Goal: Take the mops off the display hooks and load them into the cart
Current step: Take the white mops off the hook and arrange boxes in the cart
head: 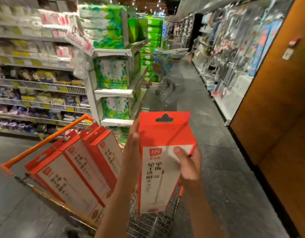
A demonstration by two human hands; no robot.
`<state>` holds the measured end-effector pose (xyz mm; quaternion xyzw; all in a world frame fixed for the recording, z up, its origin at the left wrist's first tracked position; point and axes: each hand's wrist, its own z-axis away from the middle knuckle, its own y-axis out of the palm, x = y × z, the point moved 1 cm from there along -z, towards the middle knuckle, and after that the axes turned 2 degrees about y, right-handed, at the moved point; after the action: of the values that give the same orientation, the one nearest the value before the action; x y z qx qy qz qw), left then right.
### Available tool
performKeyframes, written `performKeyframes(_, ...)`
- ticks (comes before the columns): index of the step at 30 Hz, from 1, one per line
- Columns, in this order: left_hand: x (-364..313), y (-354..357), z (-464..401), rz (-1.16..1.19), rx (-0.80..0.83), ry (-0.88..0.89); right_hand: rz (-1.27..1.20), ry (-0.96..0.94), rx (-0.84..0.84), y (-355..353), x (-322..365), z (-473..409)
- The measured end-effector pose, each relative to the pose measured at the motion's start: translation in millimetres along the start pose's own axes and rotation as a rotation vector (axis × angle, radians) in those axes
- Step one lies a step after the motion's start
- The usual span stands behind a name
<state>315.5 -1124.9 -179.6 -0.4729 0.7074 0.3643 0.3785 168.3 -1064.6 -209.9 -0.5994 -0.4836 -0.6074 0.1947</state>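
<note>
Both hands are up close to the camera, sharing one boxed mop (163, 160). On the box's left edge the left hand (133, 152) lies flat, fingers straight and pressed against the side. From the other side the right hand (187, 166) grips it, thumb curled over the white front panel and fingers hidden behind the right edge. This red-and-white box stands nearly upright, its hang-tab hole at the top, and its lower end is over the wire basket of the cart (153, 224); whether it touches the mesh I cannot tell.

Just left of it, three or four more boxed mops of the same kind (74, 169) already lean in a row inside the cart, tops tilted toward the orange handle bar (45, 140). Judging by that, loading is well along, and the held box looks ready to join the row on its right side, where some basket space shows.

How many mops are left on the display hooks cannot be judged: the hanging goods on the right-hand shelving (234, 62) are too blurred to pick out. Farther up the aisle stands another shopping cart (165, 73), beside a tissue-pack display (114, 74).
</note>
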Motion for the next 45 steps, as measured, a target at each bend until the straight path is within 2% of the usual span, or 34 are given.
performKeyframes(2,-1,11,16,0.001,0.053,0.052,-0.018,-0.073,-0.022,-4,31,12)
performKeyframes(5,-9,27,38,-0.118,0.122,0.066,-0.037,-0.146,-0.074,-8,80,30)
performKeyframes(8,-24,46,55,-0.156,0.264,0.16,-0.025,-0.22,-0.155,-16,127,48)
performKeyframes(11,-43,69,68,-0.106,0.276,0.223,0.01,-0.244,-0.211,-26,162,64)
performKeyframes(16,-69,114,100,0.068,0.316,0.198,0.093,-0.259,-0.247,-66,198,96)
performKeyframes(22,-78,159,145,0.061,0.307,0.13,0.248,-0.343,-0.323,-134,204,149)
performKeyframes(26,-77,196,177,0.066,0.421,0.099,0.301,-0.294,-0.422,-189,191,200)
performKeyframes(31,-87,246,229,0.22,0.538,0.065,0.328,-0.313,-0.539,-237,193,257)
performKeyframes(35,-92,285,262,0.304,0.636,-0.082,0.373,-0.38,-0.686,-271,201,290)
performKeyframes(42,-109,347,323,0.27,1.01,-0.103,0.518,-0.426,-0.946,-337,217,356)
performKeyframes(45,-111,377,350,0.32,1.108,-0.149,0.548,-0.433,-1.018,-368,227,382)
